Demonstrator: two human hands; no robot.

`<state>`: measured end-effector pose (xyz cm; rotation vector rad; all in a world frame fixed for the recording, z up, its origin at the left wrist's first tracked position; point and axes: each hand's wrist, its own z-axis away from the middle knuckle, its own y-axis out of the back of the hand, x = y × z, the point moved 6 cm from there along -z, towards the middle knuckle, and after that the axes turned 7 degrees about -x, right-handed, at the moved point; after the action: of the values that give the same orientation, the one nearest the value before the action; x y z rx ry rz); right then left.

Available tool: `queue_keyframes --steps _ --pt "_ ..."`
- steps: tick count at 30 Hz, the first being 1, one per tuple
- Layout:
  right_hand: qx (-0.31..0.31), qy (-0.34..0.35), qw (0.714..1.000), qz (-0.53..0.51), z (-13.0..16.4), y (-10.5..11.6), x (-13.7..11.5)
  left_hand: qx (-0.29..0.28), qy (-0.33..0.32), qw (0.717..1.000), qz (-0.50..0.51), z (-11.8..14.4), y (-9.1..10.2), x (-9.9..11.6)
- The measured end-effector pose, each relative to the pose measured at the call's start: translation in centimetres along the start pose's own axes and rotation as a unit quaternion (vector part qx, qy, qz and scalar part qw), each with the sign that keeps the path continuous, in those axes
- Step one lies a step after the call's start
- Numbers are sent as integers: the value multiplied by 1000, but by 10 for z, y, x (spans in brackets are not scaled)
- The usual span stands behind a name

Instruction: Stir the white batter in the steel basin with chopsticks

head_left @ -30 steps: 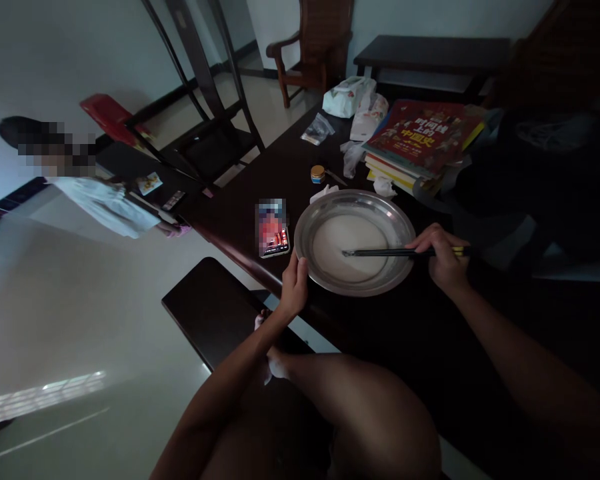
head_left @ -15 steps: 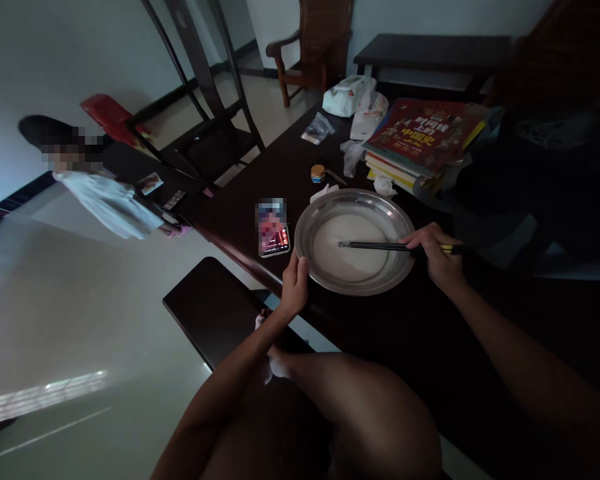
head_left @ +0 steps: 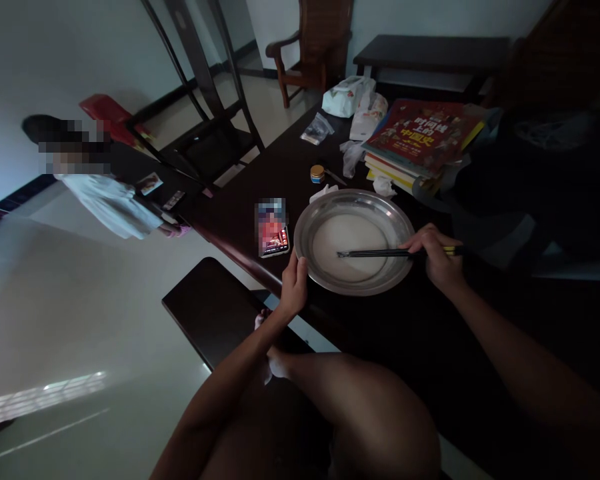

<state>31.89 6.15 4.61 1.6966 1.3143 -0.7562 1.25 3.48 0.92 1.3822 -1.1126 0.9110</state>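
Note:
A wide metal basin [head_left: 354,288] stands on the dark table, holding a whitish liquid [head_left: 350,233]. My left hand [head_left: 294,283] grips the basin's near left rim, thumb on the outer edge and fingers partly hidden beneath it. Closed around dark chopsticks [head_left: 375,253] is my right hand [head_left: 437,257], at the basin's right rim. The chopsticks lie nearly level across the basin, their tips in the liquid near its middle. Just left of the basin, a phone [head_left: 274,233] with a lit screen rests on the table.
Behind the basin are a small jar [head_left: 317,174], crumpled tissue [head_left: 384,187], plastic bags [head_left: 347,97] and a stack of books [head_left: 420,137]. A dark bench [head_left: 215,310] stands by the table's left edge. A person in a white top [head_left: 113,203] is at the far left.
The chopsticks' tips have shifted slightly toward me in the liquid. My left hand stays on the rim, and the basin keeps its place.

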Motion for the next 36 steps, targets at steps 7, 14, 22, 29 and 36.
queue_keyframes --steps 7,14,22,29,36 --pt "32 -9 999 6 1 4 2 -4 -2 1000 4 0 -1 0" --pt "13 -9 1000 16 0 1 2 4 -4 1000 1 0 0 -1" --pt "-7 -9 1000 26 0 0 3 3 -3 1000 0 0 0 -1" --pt "-8 4 1000 10 1 -1 3 1 -4 1000 -1 0 -1 -1" --pt "26 18 1000 -6 1 3 1 1 4 1000 -2 0 0 -2"
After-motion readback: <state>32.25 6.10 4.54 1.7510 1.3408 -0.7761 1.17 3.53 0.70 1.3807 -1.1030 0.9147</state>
